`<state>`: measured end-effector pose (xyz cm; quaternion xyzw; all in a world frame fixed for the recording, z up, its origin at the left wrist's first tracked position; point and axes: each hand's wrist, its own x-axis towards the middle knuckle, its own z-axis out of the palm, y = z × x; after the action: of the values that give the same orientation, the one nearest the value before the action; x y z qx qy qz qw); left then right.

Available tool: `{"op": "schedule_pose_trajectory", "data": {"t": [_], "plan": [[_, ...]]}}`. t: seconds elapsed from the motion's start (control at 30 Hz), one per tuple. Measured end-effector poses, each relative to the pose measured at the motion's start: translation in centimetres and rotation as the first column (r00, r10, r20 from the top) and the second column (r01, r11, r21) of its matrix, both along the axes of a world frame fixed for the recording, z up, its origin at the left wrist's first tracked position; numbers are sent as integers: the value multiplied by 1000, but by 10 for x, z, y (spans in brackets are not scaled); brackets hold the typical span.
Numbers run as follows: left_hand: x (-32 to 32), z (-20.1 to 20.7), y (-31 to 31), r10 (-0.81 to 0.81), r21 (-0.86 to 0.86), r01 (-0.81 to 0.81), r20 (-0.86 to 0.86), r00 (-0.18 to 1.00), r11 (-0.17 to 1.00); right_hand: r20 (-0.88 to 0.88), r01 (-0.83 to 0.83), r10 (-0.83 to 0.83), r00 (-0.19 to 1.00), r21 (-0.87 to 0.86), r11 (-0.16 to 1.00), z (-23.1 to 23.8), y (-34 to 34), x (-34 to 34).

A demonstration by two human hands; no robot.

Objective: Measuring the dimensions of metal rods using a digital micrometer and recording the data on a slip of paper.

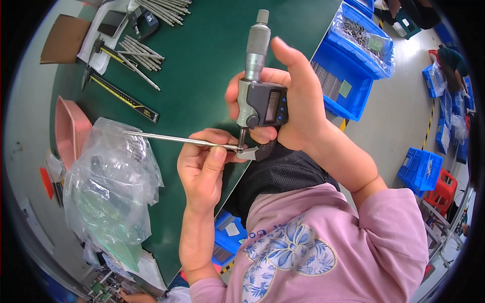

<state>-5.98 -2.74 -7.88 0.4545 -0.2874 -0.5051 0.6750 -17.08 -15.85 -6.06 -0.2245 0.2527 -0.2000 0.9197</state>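
My right hand point(303, 96) is wrapped round a digital micrometer point(256, 108), its thumb raised beside the knurled silver barrel and its small screen facing up. Between the thumb and fingers of my left hand point(204, 166) is a thin, shiny metal rod point(172, 138). The rod lies nearly level and points left. Its right end sits at the micrometer's measuring gap, by the spindle and the anvil; whether both faces touch it is too small to tell.
On the green table point(202, 60) lie two calipers point(124, 96), piles of metal rods point(141, 53) and a clear plastic bag point(113, 187) by a pink basket point(70, 129). Blue bins point(348, 103) holding metal parts stand beyond the table's right edge. Another blue bin point(220, 255) is below.
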Motion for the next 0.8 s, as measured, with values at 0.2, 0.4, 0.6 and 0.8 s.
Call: {"op": "schedule_pose_trajectory", "data": {"t": [0.2,0.4,0.6,0.8], "plan": [[0,-2,-2,-20,-24,20,6,1000,1000,30,30,-32,999,62,998,0,-1,0],[-1,2,0,17,7,-18,16,1000,1000,-18,89,-87,996,109,990,0,0,4],[-3,3,-2,74,62,-75,27,997,995,41,16,-19,999,82,997,-2,2,2],[-2,5,-3,100,99,-101,16,995,990,-11,38,-38,999,-4,999,-2,4,5]]}}
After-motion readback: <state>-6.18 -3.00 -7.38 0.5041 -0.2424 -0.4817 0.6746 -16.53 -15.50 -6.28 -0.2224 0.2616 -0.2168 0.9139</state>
